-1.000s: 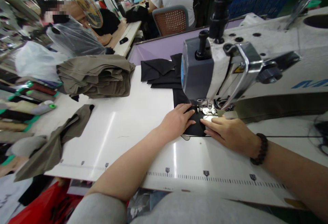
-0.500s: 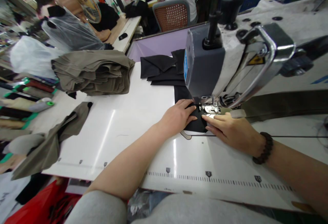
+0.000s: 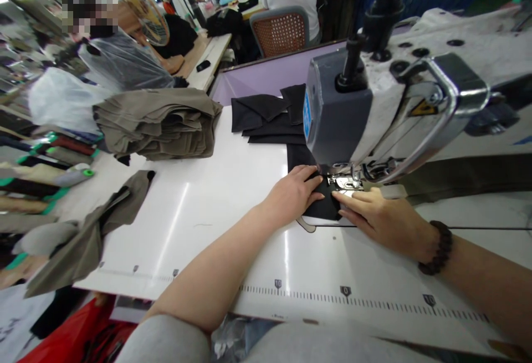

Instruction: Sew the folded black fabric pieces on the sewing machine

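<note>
A black fabric piece (image 3: pixel 328 208) lies flat at the needle plate of a sewing machine (image 3: pixel 338 102). My left hand (image 3: pixel 293 195) rests on its left part, fingers spread and pressing down. My right hand (image 3: pixel 378 216), with a dark beaded bracelet, has its fingers stretched out at the cloth's right edge, beside the metal presser foot (image 3: pixel 347 183). Neither hand is closed round anything. Folded black pieces (image 3: pixel 266 116) lie behind, left of the machine head. The needle tip is too small to make out.
A stack of olive-brown cloth (image 3: pixel 158 124) sits at the table's back left, with a loose olive piece (image 3: pixel 83 246) hanging at the left edge. Thread spools (image 3: pixel 62 172) lie further left. Beyond the purple panel (image 3: pixel 270 72) a person sits on a chair (image 3: pixel 280 30).
The whole view has shifted slightly, so everything appears a little lower and further right. Both hands keep nearly the same place on the black cloth.
</note>
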{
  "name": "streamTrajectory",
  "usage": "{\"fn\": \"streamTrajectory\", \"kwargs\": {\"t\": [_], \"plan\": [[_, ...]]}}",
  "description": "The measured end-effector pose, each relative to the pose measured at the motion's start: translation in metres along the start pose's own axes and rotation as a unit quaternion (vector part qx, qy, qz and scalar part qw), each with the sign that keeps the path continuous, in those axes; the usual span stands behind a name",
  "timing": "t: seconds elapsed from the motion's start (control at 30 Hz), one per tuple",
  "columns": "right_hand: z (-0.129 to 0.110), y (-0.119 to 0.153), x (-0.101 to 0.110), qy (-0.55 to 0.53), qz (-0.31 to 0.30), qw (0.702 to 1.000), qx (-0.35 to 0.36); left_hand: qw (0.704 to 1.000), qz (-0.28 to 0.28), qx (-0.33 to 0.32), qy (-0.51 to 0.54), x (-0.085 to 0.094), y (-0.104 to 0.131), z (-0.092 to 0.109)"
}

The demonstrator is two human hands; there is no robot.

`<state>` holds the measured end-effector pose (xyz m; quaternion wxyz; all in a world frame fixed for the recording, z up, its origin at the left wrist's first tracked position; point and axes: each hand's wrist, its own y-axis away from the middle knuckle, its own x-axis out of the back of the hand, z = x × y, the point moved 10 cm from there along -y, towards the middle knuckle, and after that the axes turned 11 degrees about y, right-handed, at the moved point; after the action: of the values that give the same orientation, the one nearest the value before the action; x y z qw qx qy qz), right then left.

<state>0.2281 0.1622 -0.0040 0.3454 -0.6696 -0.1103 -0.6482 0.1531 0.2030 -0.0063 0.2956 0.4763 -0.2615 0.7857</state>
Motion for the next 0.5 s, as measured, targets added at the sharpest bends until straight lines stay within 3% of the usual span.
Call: {"fn": "streamTrajectory", "kwargs": {"t": [0.5], "plan": [[0.0019, 0.0000, -0.0020, 0.017, -0.005, 1.000, -0.015, 1.000, 0.007, -0.001, 0.002, 0.0002, -0.0024, -0.0023]]}}
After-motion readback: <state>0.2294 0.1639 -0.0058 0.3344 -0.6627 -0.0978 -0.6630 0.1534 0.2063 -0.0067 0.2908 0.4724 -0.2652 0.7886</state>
